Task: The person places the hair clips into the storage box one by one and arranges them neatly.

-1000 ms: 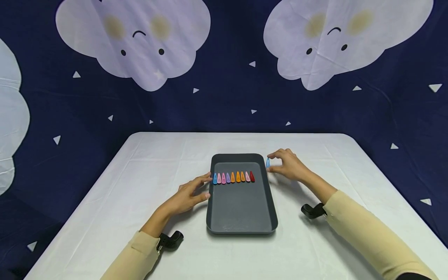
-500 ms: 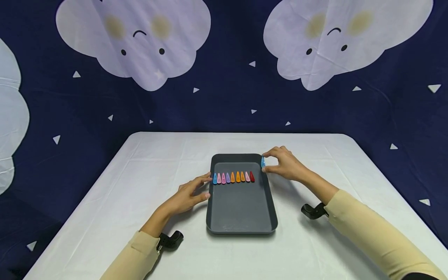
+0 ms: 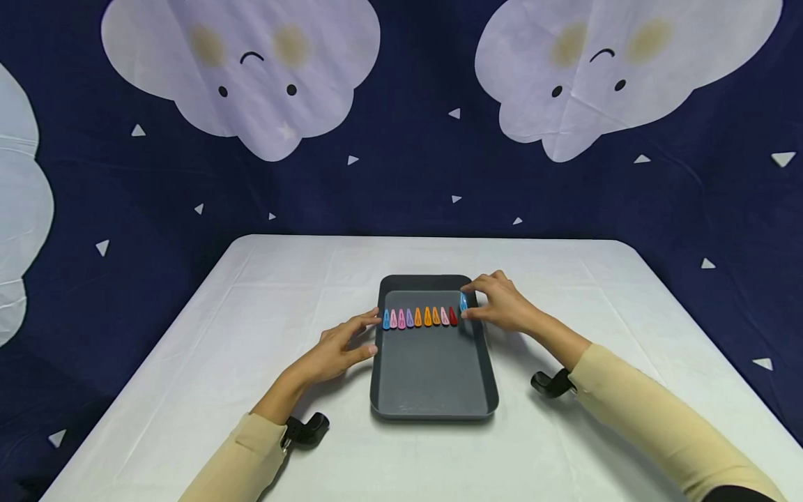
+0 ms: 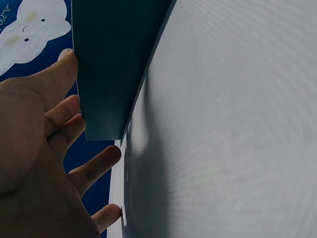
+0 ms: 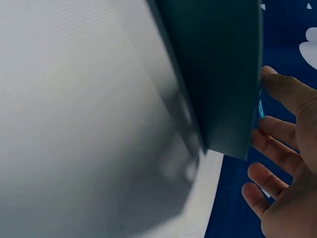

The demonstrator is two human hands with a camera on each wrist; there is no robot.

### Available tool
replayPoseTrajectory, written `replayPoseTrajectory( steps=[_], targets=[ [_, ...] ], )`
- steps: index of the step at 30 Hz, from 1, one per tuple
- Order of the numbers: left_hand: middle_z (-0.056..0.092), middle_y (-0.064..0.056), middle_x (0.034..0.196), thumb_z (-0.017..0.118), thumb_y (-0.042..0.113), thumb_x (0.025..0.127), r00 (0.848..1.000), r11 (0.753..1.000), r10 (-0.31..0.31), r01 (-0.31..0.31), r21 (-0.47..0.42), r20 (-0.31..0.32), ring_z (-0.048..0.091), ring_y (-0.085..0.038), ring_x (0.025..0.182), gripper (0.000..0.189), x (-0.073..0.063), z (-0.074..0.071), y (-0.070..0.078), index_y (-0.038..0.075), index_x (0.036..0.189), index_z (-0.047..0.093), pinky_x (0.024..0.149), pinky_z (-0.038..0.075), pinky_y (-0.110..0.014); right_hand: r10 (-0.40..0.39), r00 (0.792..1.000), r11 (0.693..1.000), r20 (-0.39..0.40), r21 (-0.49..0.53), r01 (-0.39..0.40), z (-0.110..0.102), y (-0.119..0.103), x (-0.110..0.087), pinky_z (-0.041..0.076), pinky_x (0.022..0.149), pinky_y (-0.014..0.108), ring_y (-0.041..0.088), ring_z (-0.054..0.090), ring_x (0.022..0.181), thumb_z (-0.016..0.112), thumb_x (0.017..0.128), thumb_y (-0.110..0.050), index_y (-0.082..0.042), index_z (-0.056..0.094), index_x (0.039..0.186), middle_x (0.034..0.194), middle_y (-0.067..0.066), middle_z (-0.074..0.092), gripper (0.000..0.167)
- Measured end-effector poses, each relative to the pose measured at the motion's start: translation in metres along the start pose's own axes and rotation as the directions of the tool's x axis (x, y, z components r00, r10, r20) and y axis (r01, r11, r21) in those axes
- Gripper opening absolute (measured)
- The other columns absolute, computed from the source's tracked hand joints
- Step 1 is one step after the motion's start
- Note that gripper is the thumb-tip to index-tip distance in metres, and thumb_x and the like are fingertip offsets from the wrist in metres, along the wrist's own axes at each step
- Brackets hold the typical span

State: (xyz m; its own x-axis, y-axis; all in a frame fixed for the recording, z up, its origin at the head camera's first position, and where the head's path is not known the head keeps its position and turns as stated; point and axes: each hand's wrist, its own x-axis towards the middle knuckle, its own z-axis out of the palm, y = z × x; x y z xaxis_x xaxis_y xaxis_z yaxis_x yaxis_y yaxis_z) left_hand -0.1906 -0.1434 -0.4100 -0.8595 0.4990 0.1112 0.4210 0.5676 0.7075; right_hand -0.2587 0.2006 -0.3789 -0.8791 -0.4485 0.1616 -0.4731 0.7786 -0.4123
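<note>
In the head view, my right hand [image 3: 505,305] pinches a blue snap hair clip [image 3: 463,302] lengthwise between thumb and fingers, over the right side of a dark grey tray [image 3: 433,376]. A row of snap hair clips lies across the tray: blue, pink, purple, orange, and a red hair clip [image 3: 453,316] at the right end, just left of the held one. My left hand [image 3: 335,353] rests against the tray's left rim with fingers spread. The right wrist view shows only a sliver of the blue hair clip [image 5: 261,105] beyond the tray wall [image 5: 218,74].
The tray stands on a table with a white cloth [image 3: 301,279]. A dark blue curtain [image 3: 414,188] with clouds and white triangles hangs behind. Black wrist cameras sit on both sleeves, the left camera [image 3: 307,431] low over the cloth.
My right hand has carried the blue hair clip leftward from outside the tray, over its right rim, to beside the red hair clip. The left hand has kept its place.
</note>
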Motion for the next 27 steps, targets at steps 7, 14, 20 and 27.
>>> replayPoseTrajectory(
  steps=[7,14,20,27],
  targets=[
    [0.029,0.0,0.156,0.059,0.034,0.092,1.0,1.0,-0.001,0.001,-0.002,0.005,0.036,-0.031,0.139,0.051,0.001,0.0,0.002,0.018,0.138,0.044,0.109,0.015,-0.06,-0.007,1.0,1.0,0.007,-0.007,0.007,0.008,0.005,0.002,0.034,0.089,0.049,0.03,0.044,0.104,0.078,0.075,-0.036,-0.01,0.066,0.118,0.118,0.01,0.064,0.052],
    [0.029,-0.001,0.156,0.059,0.034,0.092,1.0,1.0,0.001,-0.001,-0.008,0.005,0.035,-0.032,0.14,0.051,0.0,0.0,0.003,0.018,0.138,0.044,0.108,0.016,-0.061,-0.014,1.0,0.999,0.026,-0.045,0.015,0.014,0.005,0.004,0.034,0.09,0.052,0.032,0.047,0.106,0.079,0.074,-0.034,-0.009,0.067,0.114,0.118,0.01,0.065,0.048],
    [0.029,0.0,0.156,0.059,0.034,0.092,1.0,1.0,-0.006,0.006,-0.003,0.009,0.035,-0.032,0.14,0.051,0.001,0.0,0.003,0.017,0.138,0.043,0.107,0.017,-0.06,0.002,0.999,0.996,0.043,-0.089,0.001,0.019,0.003,0.005,0.036,0.089,0.05,0.033,0.047,0.106,0.079,0.074,-0.033,-0.01,0.068,0.112,0.117,0.01,0.065,0.046],
    [0.03,-0.002,0.156,0.059,0.033,0.092,1.0,1.0,0.009,-0.009,-0.002,0.002,0.036,-0.032,0.139,0.051,0.0,0.0,0.003,0.017,0.137,0.044,0.108,0.016,-0.061,0.033,0.998,0.995,0.05,-0.094,-0.028,0.02,0.004,0.006,0.036,0.086,0.048,0.031,0.046,0.102,0.078,0.074,-0.032,-0.01,0.068,0.112,0.117,0.009,0.062,0.045]
  ],
)
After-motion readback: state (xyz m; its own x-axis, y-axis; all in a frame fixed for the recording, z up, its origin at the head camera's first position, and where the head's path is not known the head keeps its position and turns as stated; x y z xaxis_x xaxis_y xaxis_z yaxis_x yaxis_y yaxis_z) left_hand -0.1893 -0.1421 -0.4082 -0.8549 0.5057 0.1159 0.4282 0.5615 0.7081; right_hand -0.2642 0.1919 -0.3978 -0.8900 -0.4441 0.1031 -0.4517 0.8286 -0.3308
